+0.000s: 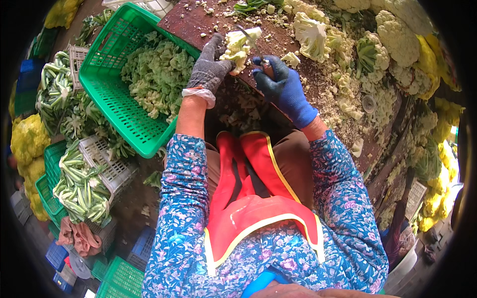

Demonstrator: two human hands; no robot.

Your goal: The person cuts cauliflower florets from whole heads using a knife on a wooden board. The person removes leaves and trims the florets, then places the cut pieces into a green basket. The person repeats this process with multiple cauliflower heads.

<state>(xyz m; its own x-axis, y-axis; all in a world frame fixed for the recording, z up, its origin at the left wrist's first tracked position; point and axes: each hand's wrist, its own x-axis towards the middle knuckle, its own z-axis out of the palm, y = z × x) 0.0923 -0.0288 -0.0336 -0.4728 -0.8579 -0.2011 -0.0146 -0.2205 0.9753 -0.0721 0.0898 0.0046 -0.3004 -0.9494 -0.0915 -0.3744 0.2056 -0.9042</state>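
Observation:
My left hand point(212, 67), in a grey knitted glove, holds a piece of cauliflower point(238, 46) over the near edge of a dark red table point(275, 41). My right hand point(285, 83), in a blue coated glove, is closed around the handle of a small curved knife point(249, 39). Its blade lies across the cauliflower piece in my left hand. Left of my left hand, a green plastic basket point(115, 100) holds many cut cauliflower florets point(160, 70). A larger cut cauliflower piece point(311, 35) rests on the table beyond my right hand.
Whole cauliflower heads point(397, 37) are heaped at the right, among crumbs and scraps. White crates point(106, 160) with leafy stalks point(80, 186) stand at the left. Yellow bags point(29, 141) are at the far left, and a green crate point(121, 279) is at the lower left.

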